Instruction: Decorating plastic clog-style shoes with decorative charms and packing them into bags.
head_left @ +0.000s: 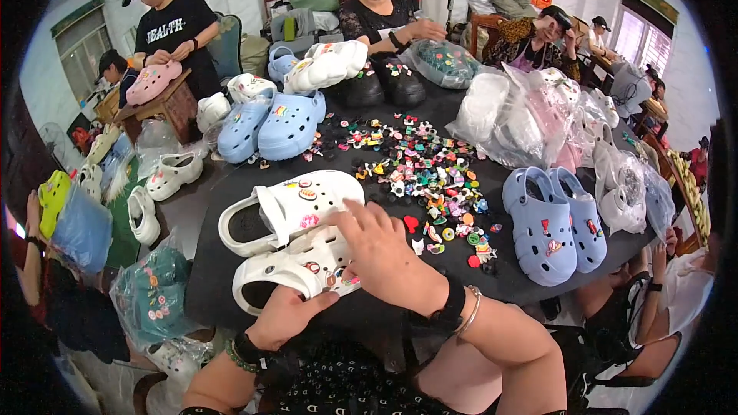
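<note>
1. White foam clogs, a pair, lay side by side at the near edge of a dark bench [231,261], toes pointing right, close enough for both of the person's hands to reach without stretching.
2. The left hand [288,317] gripped the nearer white clog [288,269] from below at its side, fingers curled against the sole, apparently to steady the shoe so it would not slide.
3. The right hand [380,250] rested palm-down over the toe of that same clog, fingers spread and pressing on its top, where small coloured charms were already set into the holes; whether a charm was pinched under the fingers could not be told.
4. The second white clog [288,207] lay just behind the first, touching it, also bearing a few charms and not held by anyone.
5. A loose scatter of coloured charms [427,177] was spread across the middle of the bench, just beyond the right hand, likely kept there for easy picking.
6. A pair of light blue clogs [553,223] sat to the right, well apart from the hands; another light blue pair [273,123] sat at the far left.
7. Clear bags of clogs [530,119] were heaped at the far right, and other people sat around the bench.
</note>
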Demonstrator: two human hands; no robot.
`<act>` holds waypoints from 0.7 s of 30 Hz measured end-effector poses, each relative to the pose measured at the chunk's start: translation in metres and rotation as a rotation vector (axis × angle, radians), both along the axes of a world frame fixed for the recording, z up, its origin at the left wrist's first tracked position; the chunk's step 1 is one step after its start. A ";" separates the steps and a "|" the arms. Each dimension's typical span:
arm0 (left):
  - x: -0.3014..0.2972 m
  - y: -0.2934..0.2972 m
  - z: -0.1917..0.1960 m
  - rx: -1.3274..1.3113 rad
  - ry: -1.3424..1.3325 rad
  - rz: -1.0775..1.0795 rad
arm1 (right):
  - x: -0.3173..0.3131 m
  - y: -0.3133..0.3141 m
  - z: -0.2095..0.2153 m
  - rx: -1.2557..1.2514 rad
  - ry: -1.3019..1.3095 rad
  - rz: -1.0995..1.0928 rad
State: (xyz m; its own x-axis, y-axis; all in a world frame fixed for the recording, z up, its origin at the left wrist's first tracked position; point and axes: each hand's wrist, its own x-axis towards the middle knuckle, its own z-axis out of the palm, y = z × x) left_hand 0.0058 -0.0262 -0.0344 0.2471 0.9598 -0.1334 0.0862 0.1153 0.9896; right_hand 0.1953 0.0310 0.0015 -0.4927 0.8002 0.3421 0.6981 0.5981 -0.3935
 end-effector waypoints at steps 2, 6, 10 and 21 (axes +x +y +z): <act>0.000 -0.001 0.000 0.014 0.009 0.005 | 0.000 0.000 0.005 -0.101 -0.002 0.034; -0.001 -0.001 -0.001 0.018 0.026 -0.002 | 0.003 0.004 0.003 -0.208 0.041 0.070; -0.002 -0.004 -0.003 -0.012 0.011 -0.006 | 0.005 0.012 0.008 -0.314 0.016 0.057; -0.009 -0.005 -0.001 -0.009 0.026 -0.090 | 0.006 0.013 0.008 -0.310 0.018 0.056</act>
